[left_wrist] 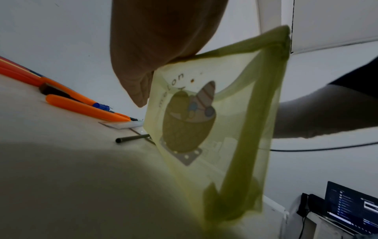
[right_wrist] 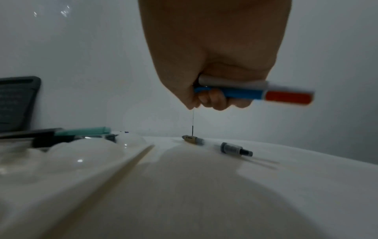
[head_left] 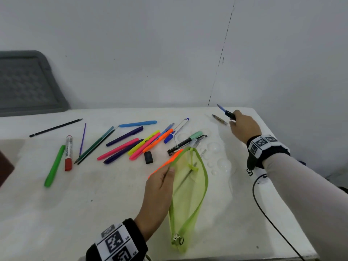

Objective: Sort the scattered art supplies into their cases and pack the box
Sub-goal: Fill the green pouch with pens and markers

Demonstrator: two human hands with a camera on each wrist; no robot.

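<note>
A lime-green mesh pouch (head_left: 190,194) lies unzipped on the white table (head_left: 84,213). My left hand (head_left: 168,170) pinches its rim and lifts that side; the left wrist view shows the pouch (left_wrist: 206,129) hanging from the fingers (left_wrist: 141,90). A thin dark stick (head_left: 185,177) shows through the mesh. An orange pen (head_left: 169,161) lies right beside the rim. My right hand (head_left: 233,119) hovers over the far right corner, fist curled round a blue pen (right_wrist: 231,93) and a white one (right_wrist: 235,83). Below it lies a small brush pen (head_left: 219,119).
Several coloured pens and highlighters (head_left: 131,146) lie scattered mid-table, with a black cap (head_left: 148,157), a red whiteboard marker (head_left: 68,153), a green pen (head_left: 54,166) and a black pencil (head_left: 56,127) further left. A clear palette (head_left: 218,153) sits right of the pouch. A grey tray (head_left: 22,81) leans on the wall.
</note>
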